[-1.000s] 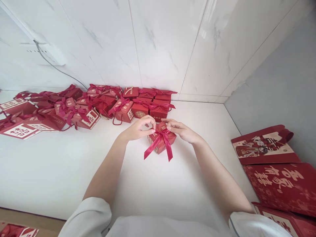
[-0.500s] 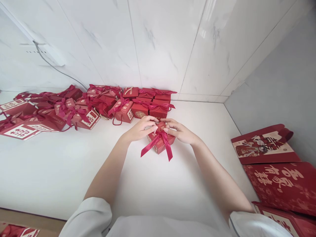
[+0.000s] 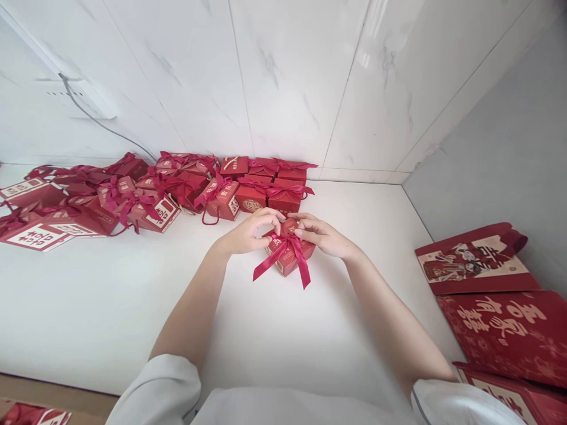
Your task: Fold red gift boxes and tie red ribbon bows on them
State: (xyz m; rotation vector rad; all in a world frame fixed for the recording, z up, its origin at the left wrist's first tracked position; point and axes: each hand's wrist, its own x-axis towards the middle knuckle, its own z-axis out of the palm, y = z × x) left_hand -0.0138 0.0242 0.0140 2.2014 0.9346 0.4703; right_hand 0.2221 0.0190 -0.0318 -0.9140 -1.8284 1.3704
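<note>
A small red gift box [image 3: 289, 260] stands on the white tabletop [image 3: 110, 307] just in front of me. A dark pink ribbon [image 3: 287, 251] is tied over its top, and its two tails hang down the front. My left hand [image 3: 248, 231] pinches the ribbon at the box's top from the left. My right hand [image 3: 322, 235] pinches it from the right. The fingertips of both hands meet over the knot, which hides the bow.
Several red gift boxes with pink ribbons [image 3: 212, 189] sit in rows along the marble wall, spreading to the far left [image 3: 39, 224]. Flat red paper bags with gold print [image 3: 473, 262] lie stacked at the right edge [image 3: 509, 330].
Both hands have drawn closer together over the box top and the left ribbon tail has shifted slightly left. The box has stayed in place.
</note>
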